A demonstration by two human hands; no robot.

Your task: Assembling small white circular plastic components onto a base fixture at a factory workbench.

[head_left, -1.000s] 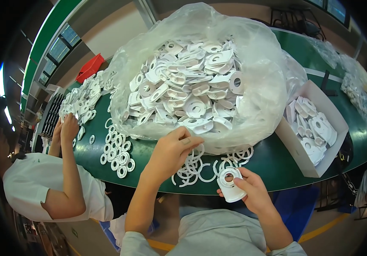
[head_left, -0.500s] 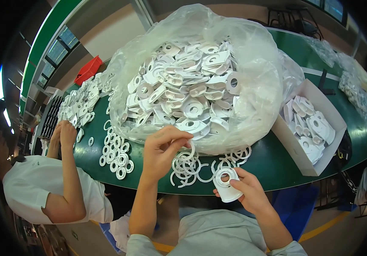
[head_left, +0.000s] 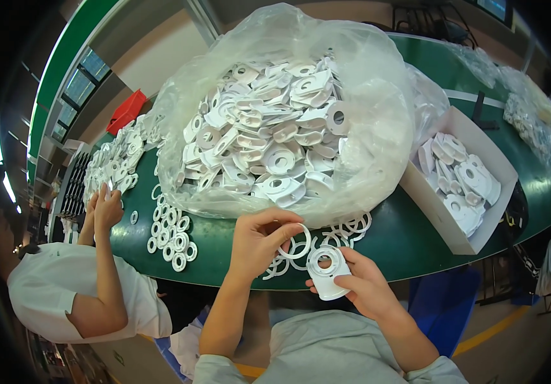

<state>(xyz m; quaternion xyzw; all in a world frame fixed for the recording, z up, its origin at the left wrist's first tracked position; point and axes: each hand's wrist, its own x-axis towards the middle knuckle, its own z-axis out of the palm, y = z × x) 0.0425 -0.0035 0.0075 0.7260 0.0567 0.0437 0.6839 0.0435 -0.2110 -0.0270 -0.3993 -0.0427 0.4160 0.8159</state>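
My left hand (head_left: 264, 240) pinches a thin white plastic ring (head_left: 305, 241), which seems to have a gap in it, by its left side. Just to the right and slightly lower, my right hand (head_left: 364, 282) grips a white plastic part (head_left: 328, 287) with a rounded top, a round hole and a flared lower end. The thumb lies across its face and the fingers go behind it. Ring and part are close together but apart. Beyond them, loose thin rings (head_left: 354, 227) lie on the green table (head_left: 224, 259), partly hidden by my left hand.
A large clear plastic bag (head_left: 378, 115) full of similar white parts stands ahead. At the right, a cardboard box (head_left: 460, 238) holds more. Small thick rings (head_left: 174, 238) lie to the left. A co-worker (head_left: 83, 288) sits at the left near a parts pile (head_left: 118, 157) and a red bin (head_left: 127, 110).
My left hand has come down and right with the ring, now held beside the part. My right hand has shifted slightly left. The co-worker's hands have moved slightly too.
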